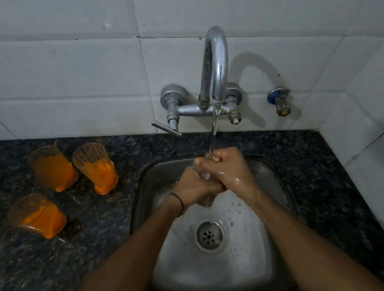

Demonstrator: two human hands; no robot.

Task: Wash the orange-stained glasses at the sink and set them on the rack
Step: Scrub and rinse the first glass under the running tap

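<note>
Held glass: a clear glass [203, 176] sits between both hands over the sink, at 12 o'clock from the drain; fingers hide most of it.
Left hand: the left hand [194, 185] curls round the glass from the 9 o'clock side; a thin dark band [178, 199] circles the wrist.
Right hand: the right hand [230, 169], wet and shiny, wraps the glass from the 3 o'clock side, its fingers folded over the top.
Water: a thin stream [213, 136] falls from the tap onto the fingers.
Sink: a steel sink [278, 270] with a round drain [209, 236] at its middle and water drops on its floor.
Tap: a curved chrome tap [217, 65] on the wall at 12 o'clock of the sink.
Waiting glasses: three orange-stained glasses stand rim-up on the counter at 9 to 10 o'clock of the sink: far glass [53, 168], middle glass [98, 168] just beside it, near glass [37, 216] apart from both.
Counter: dark speckled stone counter [29, 274].
Wall: white tiles [72, 76].
</note>
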